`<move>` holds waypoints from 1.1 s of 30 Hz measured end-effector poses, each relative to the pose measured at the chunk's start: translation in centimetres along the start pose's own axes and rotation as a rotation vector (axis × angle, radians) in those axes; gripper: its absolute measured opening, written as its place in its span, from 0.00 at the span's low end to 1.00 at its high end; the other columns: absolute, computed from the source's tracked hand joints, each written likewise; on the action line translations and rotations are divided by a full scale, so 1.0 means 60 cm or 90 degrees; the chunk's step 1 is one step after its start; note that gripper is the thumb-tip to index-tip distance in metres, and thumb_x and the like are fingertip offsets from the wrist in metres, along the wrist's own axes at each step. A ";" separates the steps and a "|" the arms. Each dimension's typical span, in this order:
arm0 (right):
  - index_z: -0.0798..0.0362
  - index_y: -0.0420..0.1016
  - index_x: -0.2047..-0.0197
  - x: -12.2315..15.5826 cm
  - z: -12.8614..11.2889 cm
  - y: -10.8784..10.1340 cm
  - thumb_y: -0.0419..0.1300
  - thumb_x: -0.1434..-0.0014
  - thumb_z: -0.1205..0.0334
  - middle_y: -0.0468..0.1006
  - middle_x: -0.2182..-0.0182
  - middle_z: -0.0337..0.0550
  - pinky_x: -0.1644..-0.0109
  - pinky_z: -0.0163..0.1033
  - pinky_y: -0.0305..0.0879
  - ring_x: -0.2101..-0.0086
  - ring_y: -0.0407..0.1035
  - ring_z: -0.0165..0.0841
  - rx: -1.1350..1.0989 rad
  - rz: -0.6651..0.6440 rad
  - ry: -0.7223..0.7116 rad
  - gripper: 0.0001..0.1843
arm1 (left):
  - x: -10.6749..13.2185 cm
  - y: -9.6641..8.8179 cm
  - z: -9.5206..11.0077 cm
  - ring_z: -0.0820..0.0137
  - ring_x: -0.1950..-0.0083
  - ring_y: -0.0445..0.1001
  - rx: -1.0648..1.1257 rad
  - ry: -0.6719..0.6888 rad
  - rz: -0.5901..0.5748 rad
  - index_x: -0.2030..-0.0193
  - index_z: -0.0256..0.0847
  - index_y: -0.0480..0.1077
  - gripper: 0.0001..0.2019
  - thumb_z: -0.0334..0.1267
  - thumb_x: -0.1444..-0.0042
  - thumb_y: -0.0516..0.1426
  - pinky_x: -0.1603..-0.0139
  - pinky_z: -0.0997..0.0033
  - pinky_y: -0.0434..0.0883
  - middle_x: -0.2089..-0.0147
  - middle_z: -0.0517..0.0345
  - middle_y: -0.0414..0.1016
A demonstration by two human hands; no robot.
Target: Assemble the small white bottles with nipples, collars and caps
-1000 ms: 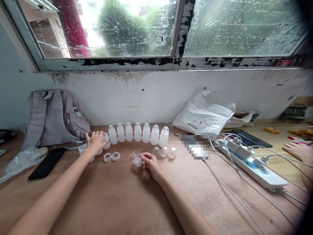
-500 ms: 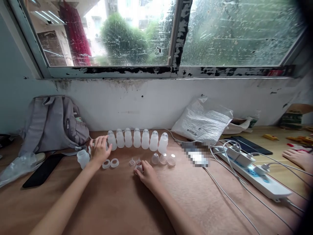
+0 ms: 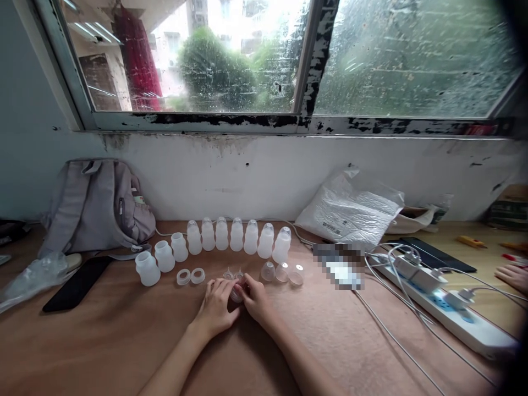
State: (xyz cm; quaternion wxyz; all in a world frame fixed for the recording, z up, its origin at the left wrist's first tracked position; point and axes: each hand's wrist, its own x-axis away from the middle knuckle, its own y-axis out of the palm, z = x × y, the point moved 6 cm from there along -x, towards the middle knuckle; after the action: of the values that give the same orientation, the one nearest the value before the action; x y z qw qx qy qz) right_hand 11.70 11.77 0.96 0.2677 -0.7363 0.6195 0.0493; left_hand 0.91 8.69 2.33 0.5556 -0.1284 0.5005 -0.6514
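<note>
At the table's middle, my left hand (image 3: 218,308) and my right hand (image 3: 253,297) close together around a small translucent bottle nipple (image 3: 236,296), mostly hidden by the fingers. Just behind it stand two more clear nipples (image 3: 233,273), partly covered. Two white collar rings (image 3: 190,276) lie left of my hands. On the right are three clear dome caps (image 3: 281,272). Behind, several capped baby bottles (image 3: 236,234) form a curved row, which three open bottles (image 3: 164,256) without tops continue on the left.
A grey backpack (image 3: 97,206), a black phone-like slab (image 3: 76,285) and a clear plastic bag (image 3: 35,280) occupy the left. To the right are a silver mailer bag (image 3: 350,206), a white power strip (image 3: 449,305) with cables, and a dark tablet (image 3: 437,254). Another person's hand (image 3: 511,275) rests at far right.
My left hand has come from the open bottles on the left to the middle, joining my right hand at the nipple. The view has shifted slightly.
</note>
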 end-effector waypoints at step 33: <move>0.53 0.67 0.66 -0.007 0.033 -0.049 0.52 0.50 0.62 0.65 0.70 0.41 0.69 0.36 0.61 0.75 0.62 0.30 0.241 0.184 0.066 0.08 | 0.006 -0.040 -0.104 0.59 0.40 0.55 -0.231 -0.151 0.123 0.48 0.43 0.61 0.17 0.38 0.45 0.49 0.42 0.48 0.47 0.43 0.49 0.63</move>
State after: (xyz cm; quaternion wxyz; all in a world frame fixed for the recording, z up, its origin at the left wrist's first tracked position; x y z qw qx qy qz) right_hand 14.87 13.34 0.41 0.3592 -0.5784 0.7292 -0.0675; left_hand -5.12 11.28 1.18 0.6380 -0.2532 0.5506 -0.4750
